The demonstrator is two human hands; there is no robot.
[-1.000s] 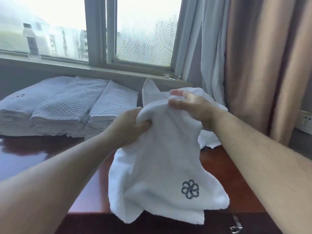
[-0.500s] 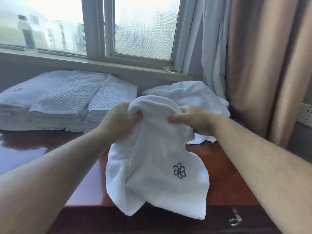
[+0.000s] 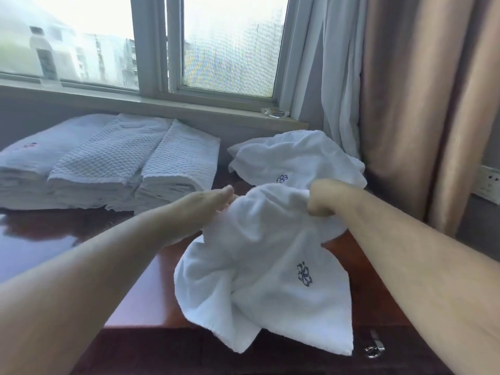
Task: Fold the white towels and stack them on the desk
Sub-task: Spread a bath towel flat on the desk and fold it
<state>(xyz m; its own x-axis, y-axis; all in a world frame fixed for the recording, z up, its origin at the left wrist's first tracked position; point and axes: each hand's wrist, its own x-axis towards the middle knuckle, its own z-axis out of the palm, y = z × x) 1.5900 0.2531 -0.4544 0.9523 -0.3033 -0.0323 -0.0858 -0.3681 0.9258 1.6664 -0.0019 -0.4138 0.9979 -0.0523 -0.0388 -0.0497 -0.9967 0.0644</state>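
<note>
A rumpled white towel (image 3: 265, 266) with a dark flower emblem lies across the front of the red-brown desk (image 3: 140, 288), and its lower edge hangs over the front. My right hand (image 3: 324, 197) grips the towel's upper right part in a fist. My left hand (image 3: 205, 204) lies flat against its upper left edge, fingers straight. Behind it rests a second loose white towel (image 3: 295, 158) with the same emblem. Folded white towels (image 3: 108, 161) stand in stacks at the back left.
A window sill (image 3: 189, 106) runs behind the desk, with a small clear dish (image 3: 274, 112) on it. White and tan curtains (image 3: 405, 104) hang at the right. A metal drawer handle (image 3: 374, 345) shows below the desk's front edge. A wall socket (image 3: 489, 182) sits far right.
Both hands have lowered the towel toward the desk. My left hand has let go of its bunched grip and now lies flat. My right hand still clutches the cloth.
</note>
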